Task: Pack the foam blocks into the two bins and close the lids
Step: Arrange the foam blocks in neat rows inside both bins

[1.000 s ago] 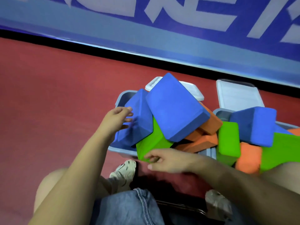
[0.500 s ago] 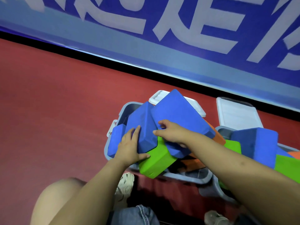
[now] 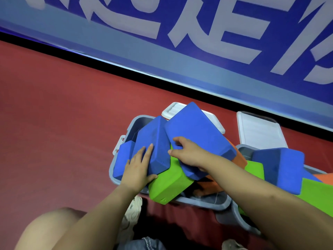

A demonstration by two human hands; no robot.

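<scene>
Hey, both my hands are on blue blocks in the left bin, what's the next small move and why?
Probably press the big blue block under your right hand flatter. It tilts well above the left bin rim, leaning over the green block, so the lid could not close yet.

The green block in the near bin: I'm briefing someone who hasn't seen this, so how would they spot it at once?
Start at the grey bin nearest the person, on the red floor. The green block pokes out over the bin's front rim, below the left hand and the right hand. It is the only green block in that bin; those above it are blue.
</scene>
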